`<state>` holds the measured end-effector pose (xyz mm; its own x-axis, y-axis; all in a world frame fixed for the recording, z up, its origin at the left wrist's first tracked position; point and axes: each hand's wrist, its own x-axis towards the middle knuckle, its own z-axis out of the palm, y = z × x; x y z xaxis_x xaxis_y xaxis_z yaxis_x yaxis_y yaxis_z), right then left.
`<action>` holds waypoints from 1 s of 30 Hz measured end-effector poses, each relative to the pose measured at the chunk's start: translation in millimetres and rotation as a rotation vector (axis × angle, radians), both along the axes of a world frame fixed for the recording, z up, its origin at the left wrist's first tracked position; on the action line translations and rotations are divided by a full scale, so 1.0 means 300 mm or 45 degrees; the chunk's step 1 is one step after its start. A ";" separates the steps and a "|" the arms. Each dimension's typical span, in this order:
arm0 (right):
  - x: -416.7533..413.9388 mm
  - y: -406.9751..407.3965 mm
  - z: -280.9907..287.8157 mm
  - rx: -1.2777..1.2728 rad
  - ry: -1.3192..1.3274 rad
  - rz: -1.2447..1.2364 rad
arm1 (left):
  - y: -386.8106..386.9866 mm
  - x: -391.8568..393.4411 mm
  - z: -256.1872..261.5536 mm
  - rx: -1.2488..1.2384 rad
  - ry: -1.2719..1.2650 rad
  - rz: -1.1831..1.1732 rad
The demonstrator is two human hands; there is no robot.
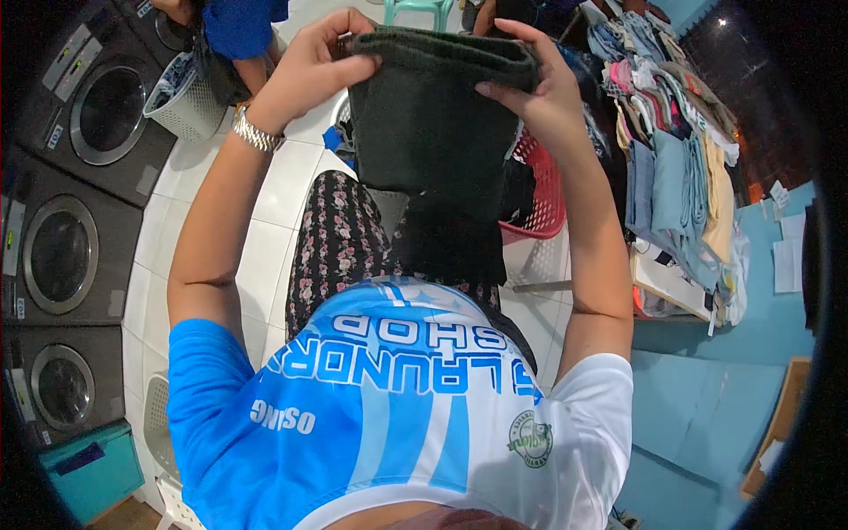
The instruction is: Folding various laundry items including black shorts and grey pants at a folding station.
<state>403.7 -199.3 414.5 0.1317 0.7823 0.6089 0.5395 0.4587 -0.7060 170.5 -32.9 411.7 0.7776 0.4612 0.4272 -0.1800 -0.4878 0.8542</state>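
A dark folded garment (430, 126), perhaps trousers, is stretched between my two hands and hangs down over my lap. My left hand (324, 59) grips its upper left corner, thumb on the near face and fingers behind. At the upper right corner, my right hand (540, 86) pinches the cloth the same way. Between them the upper edge shows several stacked layers with a small gap. Dark fabric lies over my thigh below it, beside my floral skirt or trousers (341, 232); where the garment ends there is hard to tell.
A red perforated basket (540, 199) with dark cloth stands right of my knees. Stacked folded clothes (676, 179) fill a table further right. Front-loading machines (106, 109) line the left. A white basket (192, 106) of laundry stands near another person (238, 40). A green stool (421, 10) is ahead.
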 end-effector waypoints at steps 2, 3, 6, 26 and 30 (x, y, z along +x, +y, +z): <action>-0.018 -0.074 -0.010 -0.026 -0.118 -0.089 | -0.061 -0.030 -0.020 0.083 -0.051 -0.179; -0.046 -0.118 -0.017 -0.095 -0.044 -0.050 | -0.093 -0.046 -0.036 0.373 -0.013 -0.099; -0.124 -0.231 -0.091 -0.208 0.049 -0.029 | -0.255 -0.069 -0.004 0.459 0.353 -0.265; 0.223 -0.469 -0.889 -1.445 0.978 -0.712 | -0.605 0.004 -0.361 0.479 0.670 -0.709; 0.275 -0.407 -0.962 -1.116 0.339 -0.519 | -0.597 -0.005 -0.331 0.476 0.730 -0.672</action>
